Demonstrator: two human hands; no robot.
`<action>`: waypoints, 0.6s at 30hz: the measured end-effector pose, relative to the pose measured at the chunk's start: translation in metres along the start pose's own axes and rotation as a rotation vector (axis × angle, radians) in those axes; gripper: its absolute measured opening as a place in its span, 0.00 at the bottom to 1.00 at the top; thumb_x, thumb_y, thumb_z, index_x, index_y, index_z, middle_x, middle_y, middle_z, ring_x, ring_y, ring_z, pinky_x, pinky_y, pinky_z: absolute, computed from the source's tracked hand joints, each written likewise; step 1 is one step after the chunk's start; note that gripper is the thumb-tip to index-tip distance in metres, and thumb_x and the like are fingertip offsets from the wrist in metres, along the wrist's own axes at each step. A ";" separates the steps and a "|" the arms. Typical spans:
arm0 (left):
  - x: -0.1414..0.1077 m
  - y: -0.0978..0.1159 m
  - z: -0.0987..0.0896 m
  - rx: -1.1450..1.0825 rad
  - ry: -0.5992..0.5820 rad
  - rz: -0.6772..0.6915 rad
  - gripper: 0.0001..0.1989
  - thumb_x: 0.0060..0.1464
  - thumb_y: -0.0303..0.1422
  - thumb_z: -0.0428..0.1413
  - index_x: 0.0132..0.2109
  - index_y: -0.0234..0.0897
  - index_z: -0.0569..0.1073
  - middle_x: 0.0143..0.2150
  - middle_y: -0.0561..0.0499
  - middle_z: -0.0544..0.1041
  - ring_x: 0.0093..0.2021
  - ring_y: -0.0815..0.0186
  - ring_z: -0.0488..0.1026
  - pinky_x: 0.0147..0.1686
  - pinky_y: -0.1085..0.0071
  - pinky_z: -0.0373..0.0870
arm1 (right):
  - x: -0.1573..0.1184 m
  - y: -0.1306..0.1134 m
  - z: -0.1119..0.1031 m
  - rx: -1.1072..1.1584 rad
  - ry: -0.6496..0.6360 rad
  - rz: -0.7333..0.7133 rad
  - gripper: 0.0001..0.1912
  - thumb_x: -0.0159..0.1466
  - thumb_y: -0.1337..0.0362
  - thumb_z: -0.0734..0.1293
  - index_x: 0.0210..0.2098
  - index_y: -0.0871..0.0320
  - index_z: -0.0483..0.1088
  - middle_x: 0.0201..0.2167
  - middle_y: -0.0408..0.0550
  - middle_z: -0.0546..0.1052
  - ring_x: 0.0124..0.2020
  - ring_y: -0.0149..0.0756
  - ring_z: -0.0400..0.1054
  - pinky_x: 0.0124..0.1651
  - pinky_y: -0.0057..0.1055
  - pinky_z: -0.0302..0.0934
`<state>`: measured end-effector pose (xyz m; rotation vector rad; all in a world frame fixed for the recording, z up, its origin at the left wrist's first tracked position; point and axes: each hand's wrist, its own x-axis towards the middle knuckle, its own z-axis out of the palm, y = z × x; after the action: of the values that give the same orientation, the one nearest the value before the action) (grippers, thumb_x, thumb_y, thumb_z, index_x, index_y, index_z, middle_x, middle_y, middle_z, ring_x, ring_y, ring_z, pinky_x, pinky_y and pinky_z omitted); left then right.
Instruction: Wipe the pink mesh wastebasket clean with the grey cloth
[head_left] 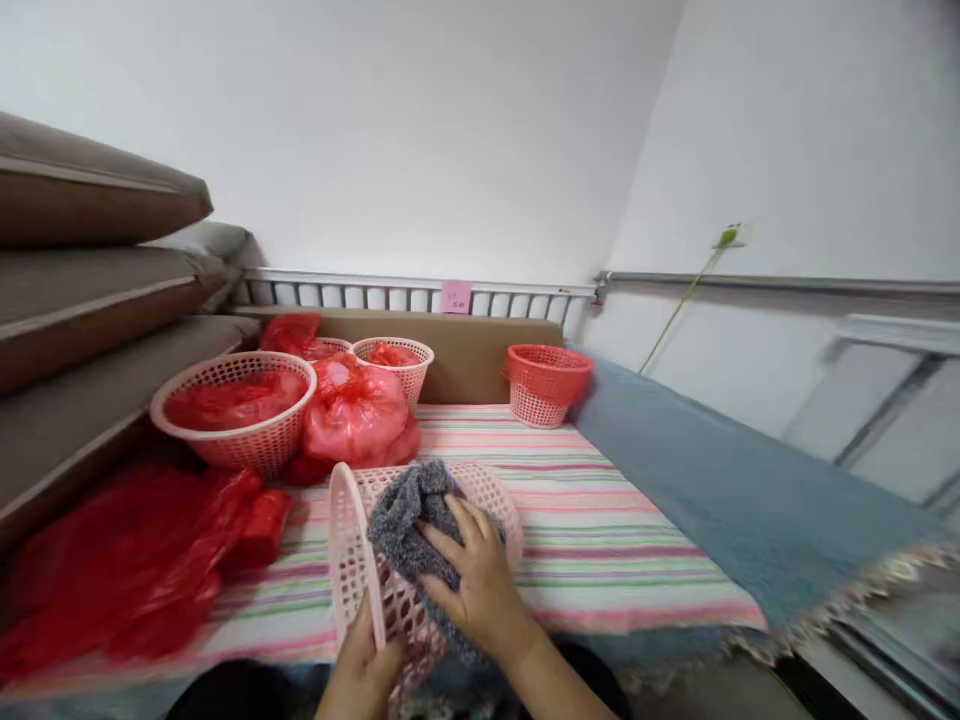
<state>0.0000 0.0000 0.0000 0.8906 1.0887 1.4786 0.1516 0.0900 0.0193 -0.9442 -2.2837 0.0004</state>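
A pale pink plastic basket (491,492) with a holed wall lies tipped on its side in front of me, its mouth facing left. My left hand (365,655) grips its rim near the bottom. Against the outside of the basket wall, my right hand (469,580) presses a dark grey cloth (409,515), fingers spread over it and bunching part of it. The cloth covers the middle of the basket and hangs down its near side. Behind the basket sits a knotted red plastic bag (360,410) with something pinkish inside.
Pink baskets (255,440) holding red bags stand at the left and back. Loose red plastic bags (127,570) lie at left beside stacked cushions (97,290). A red-topped basket (547,385) stands on the striped cloth (600,520) at the back right. A radiator (345,295) runs along the wall.
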 end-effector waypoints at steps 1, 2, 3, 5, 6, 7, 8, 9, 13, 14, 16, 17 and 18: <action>0.000 0.001 0.000 0.014 0.010 0.011 0.29 0.47 0.34 0.58 0.58 0.37 0.65 0.60 0.43 0.68 0.61 0.49 0.61 0.62 0.53 0.52 | 0.004 -0.001 -0.001 -0.003 0.006 0.026 0.27 0.59 0.56 0.65 0.58 0.43 0.60 0.64 0.52 0.50 0.63 0.51 0.45 0.58 0.53 0.47; -0.001 0.002 0.000 0.025 0.016 0.020 0.28 0.46 0.33 0.58 0.57 0.37 0.67 0.59 0.43 0.70 0.60 0.48 0.62 0.62 0.53 0.52 | 0.008 -0.001 -0.003 -0.003 0.011 0.051 0.28 0.58 0.55 0.65 0.58 0.43 0.60 0.65 0.51 0.48 0.63 0.53 0.43 0.58 0.53 0.46; -0.001 0.003 0.000 0.031 0.017 0.026 0.28 0.46 0.32 0.59 0.56 0.37 0.68 0.57 0.43 0.72 0.60 0.48 0.62 0.62 0.53 0.52 | 0.012 -0.001 -0.004 -0.002 0.014 0.075 0.29 0.58 0.55 0.66 0.58 0.43 0.60 0.65 0.51 0.47 0.64 0.53 0.42 0.59 0.53 0.46; -0.001 0.006 0.001 0.032 -0.002 0.034 0.27 0.45 0.31 0.58 0.55 0.37 0.69 0.54 0.44 0.75 0.59 0.49 0.64 0.61 0.54 0.53 | 0.019 -0.001 -0.006 0.008 0.012 0.121 0.29 0.57 0.55 0.67 0.58 0.43 0.60 0.65 0.51 0.48 0.64 0.53 0.43 0.59 0.52 0.47; -0.001 0.006 0.001 0.024 -0.020 0.034 0.27 0.45 0.30 0.58 0.55 0.37 0.69 0.53 0.44 0.76 0.58 0.49 0.65 0.61 0.54 0.54 | 0.021 -0.001 -0.007 0.015 0.011 0.140 0.29 0.57 0.56 0.67 0.57 0.43 0.61 0.64 0.51 0.50 0.63 0.52 0.45 0.58 0.51 0.48; -0.001 0.006 0.002 0.015 -0.037 0.028 0.27 0.46 0.29 0.58 0.56 0.37 0.68 0.53 0.45 0.76 0.58 0.50 0.65 0.61 0.54 0.54 | 0.022 -0.003 -0.008 0.021 0.014 0.158 0.28 0.57 0.57 0.67 0.57 0.44 0.61 0.63 0.51 0.53 0.62 0.51 0.48 0.58 0.49 0.49; -0.001 0.006 0.002 0.005 -0.050 0.020 0.28 0.46 0.29 0.58 0.56 0.38 0.67 0.52 0.45 0.76 0.58 0.51 0.66 0.61 0.55 0.54 | 0.023 -0.005 -0.008 0.023 0.022 0.174 0.27 0.58 0.58 0.66 0.56 0.45 0.62 0.62 0.52 0.55 0.60 0.50 0.51 0.57 0.49 0.50; 0.000 0.004 0.002 -0.010 -0.054 0.012 0.28 0.46 0.29 0.58 0.57 0.38 0.67 0.52 0.45 0.76 0.57 0.51 0.67 0.61 0.55 0.55 | 0.022 -0.010 -0.008 0.024 0.036 0.185 0.26 0.58 0.59 0.66 0.56 0.46 0.63 0.61 0.53 0.57 0.59 0.49 0.53 0.57 0.48 0.51; 0.002 -0.010 -0.003 -0.128 -0.050 -0.021 0.31 0.45 0.32 0.61 0.57 0.39 0.64 0.53 0.44 0.76 0.55 0.50 0.69 0.57 0.53 0.61 | 0.009 -0.036 -0.002 0.056 0.091 0.172 0.28 0.57 0.60 0.66 0.57 0.46 0.62 0.59 0.54 0.57 0.55 0.49 0.56 0.55 0.50 0.53; 0.002 -0.013 -0.005 -0.152 -0.058 -0.034 0.31 0.45 0.33 0.61 0.57 0.40 0.64 0.54 0.43 0.75 0.55 0.49 0.69 0.56 0.53 0.63 | 0.006 -0.042 0.000 0.070 0.106 0.165 0.29 0.56 0.62 0.66 0.57 0.46 0.62 0.58 0.53 0.58 0.54 0.48 0.56 0.55 0.50 0.53; 0.002 -0.017 -0.008 -0.161 -0.082 -0.058 0.30 0.46 0.33 0.62 0.57 0.41 0.64 0.54 0.43 0.75 0.56 0.50 0.69 0.56 0.54 0.63 | 0.001 -0.049 0.005 0.098 0.137 0.157 0.30 0.54 0.68 0.66 0.56 0.47 0.63 0.55 0.52 0.60 0.53 0.46 0.57 0.54 0.47 0.55; 0.002 -0.018 -0.009 -0.148 -0.090 -0.065 0.29 0.46 0.33 0.61 0.56 0.41 0.65 0.54 0.43 0.75 0.56 0.51 0.68 0.56 0.55 0.63 | 0.000 -0.051 0.007 0.109 0.152 0.155 0.30 0.52 0.71 0.65 0.55 0.48 0.64 0.53 0.52 0.61 0.52 0.45 0.58 0.54 0.45 0.56; 0.002 -0.019 -0.010 -0.133 -0.096 -0.069 0.28 0.47 0.34 0.61 0.56 0.41 0.65 0.54 0.44 0.75 0.56 0.51 0.68 0.56 0.55 0.63 | 0.000 -0.050 0.009 0.117 0.164 0.148 0.30 0.51 0.73 0.64 0.54 0.49 0.66 0.52 0.52 0.62 0.52 0.44 0.59 0.54 0.43 0.57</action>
<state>-0.0043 0.0007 -0.0209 0.8145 0.9313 1.4196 0.1151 0.0553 0.0237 -1.0111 -2.0370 0.1154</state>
